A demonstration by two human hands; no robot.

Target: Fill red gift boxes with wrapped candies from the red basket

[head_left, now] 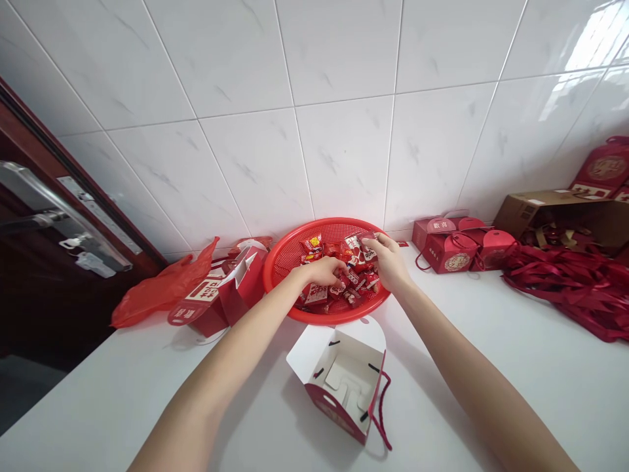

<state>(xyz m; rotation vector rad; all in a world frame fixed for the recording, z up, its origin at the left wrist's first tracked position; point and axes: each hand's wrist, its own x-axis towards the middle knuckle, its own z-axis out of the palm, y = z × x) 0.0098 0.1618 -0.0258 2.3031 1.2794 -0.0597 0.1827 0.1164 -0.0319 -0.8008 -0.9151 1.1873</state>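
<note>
A red plastic basket [280,288] holds many small wrapped sweets [352,298]. My left hand [327,271] reaches over the middle of the basket with its fingers curled down among the sweets; whatever is between the fingertips is too small to name. At the basket's right side, my right hand [389,262] pinches a red and white packet [356,249] between thumb and fingers. In front of the basket stands an opened red gift box [346,377], its white inside facing up with nothing in it and a dark red cord at its right.
Left of the basket lie a red plastic bag [162,292] and red boxes [211,301]. Closed red boxes [455,249] stand to the right, beside a cardboard box [545,203] and a heap of dark red ribbons [570,282]. A tiled wall [344,151] rises behind.
</note>
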